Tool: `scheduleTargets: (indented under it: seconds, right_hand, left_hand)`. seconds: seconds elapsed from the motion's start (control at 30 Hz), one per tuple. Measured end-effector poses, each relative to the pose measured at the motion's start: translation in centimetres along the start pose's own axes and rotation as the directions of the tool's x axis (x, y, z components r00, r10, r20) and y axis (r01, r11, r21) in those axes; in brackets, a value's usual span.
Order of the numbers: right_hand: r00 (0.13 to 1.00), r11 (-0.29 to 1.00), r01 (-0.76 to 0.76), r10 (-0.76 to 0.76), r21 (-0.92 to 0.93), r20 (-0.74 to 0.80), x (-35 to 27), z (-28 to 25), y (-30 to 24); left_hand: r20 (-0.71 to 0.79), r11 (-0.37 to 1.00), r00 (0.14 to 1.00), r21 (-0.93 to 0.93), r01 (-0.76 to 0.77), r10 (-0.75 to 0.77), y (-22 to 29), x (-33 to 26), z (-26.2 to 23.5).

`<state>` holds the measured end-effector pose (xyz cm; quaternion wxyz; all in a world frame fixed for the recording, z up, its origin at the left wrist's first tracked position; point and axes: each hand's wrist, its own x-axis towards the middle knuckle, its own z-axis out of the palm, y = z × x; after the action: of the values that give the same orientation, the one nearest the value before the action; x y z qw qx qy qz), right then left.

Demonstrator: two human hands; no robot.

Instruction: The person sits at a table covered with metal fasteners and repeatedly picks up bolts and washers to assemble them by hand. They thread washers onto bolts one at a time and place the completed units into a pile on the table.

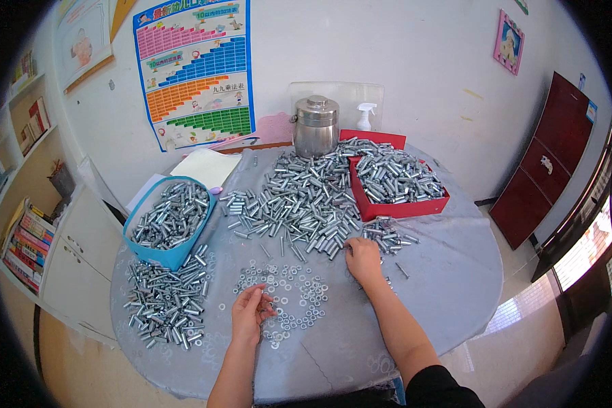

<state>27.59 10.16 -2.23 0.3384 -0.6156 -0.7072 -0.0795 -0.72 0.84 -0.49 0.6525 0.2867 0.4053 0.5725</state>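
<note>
My left hand (250,314) hovers palm-up over a scatter of small metal washers (292,292) on the round grey table (421,285), fingers curled; whether it holds a washer I cannot tell. My right hand (363,260) rests palm-down at the near edge of a big heap of silver metal bolts (299,200), fingertips touching the nearest ones. A small separate clump of bolts (387,234) lies just right of that hand.
A red tray (401,207) full of bolts sits at the back right. A blue box (166,255) of bolts stands at the left, with another loose pile (166,299) in front. A steel lidded canister (316,126) and a spray bottle (366,117) stand at the back.
</note>
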Motion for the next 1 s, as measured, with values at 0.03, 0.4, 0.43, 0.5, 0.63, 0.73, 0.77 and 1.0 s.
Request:
scheduleTargets:
  seconds: [0.03, 0.4, 0.43, 0.5, 0.63, 0.73, 0.77, 1.0]
  right_hand:
    - [0.998, 0.999, -0.041, 0.042, -0.008, 0.042, 0.2, -0.5, -0.4]
    - [0.979, 0.991, -0.127, 0.12, 0.031, 0.167, -0.3, -1.3, -3.1]
    - [0.978, 0.992, -0.122, 0.116, 0.023, 0.173, -0.3, -1.4, -3.2]
    - [0.979, 0.994, -0.112, 0.112, -0.012, 0.172, -0.4, -1.4, -3.4]
    - [0.969, 0.985, -0.169, 0.171, -0.027, 0.177, -0.5, -0.9, -3.0]
    - [0.957, 0.965, -0.251, 0.235, 0.077, 0.169, -0.5, -0.5, -1.7]
    - [0.954, 0.955, -0.273, 0.252, 0.12, 0.161, -0.5, -0.5, -1.4]
    - [0.908, 0.866, -0.396, 0.319, 0.306, 0.272, 0.5, -2.5, -2.1]
  left_hand:
    - [-0.006, 1.0, 1.0, 0.004, 0.004, -0.004, 0.0, 0.0, -0.1]
    - [-0.009, 1.0, 1.0, 0.005, 0.011, -0.011, -0.1, -0.1, -0.2]
    - [-0.01, 1.0, 1.0, 0.003, 0.013, -0.013, -0.1, -0.2, -0.1]
    - [-0.013, 1.0, 1.0, 0.0, 0.017, -0.017, -0.1, -0.2, 0.0]
    - [0.001, 0.999, 0.999, -0.018, 0.042, -0.042, -0.2, -0.1, -0.2]
    - [0.007, 0.999, 0.999, -0.017, 0.036, -0.035, -0.2, -0.1, -0.2]
    - [0.009, 0.999, 0.999, -0.017, 0.037, -0.037, -0.2, -0.1, -0.2]
    - [0.014, 0.999, 0.999, 0.024, 0.043, -0.043, 0.1, -0.4, -0.1]
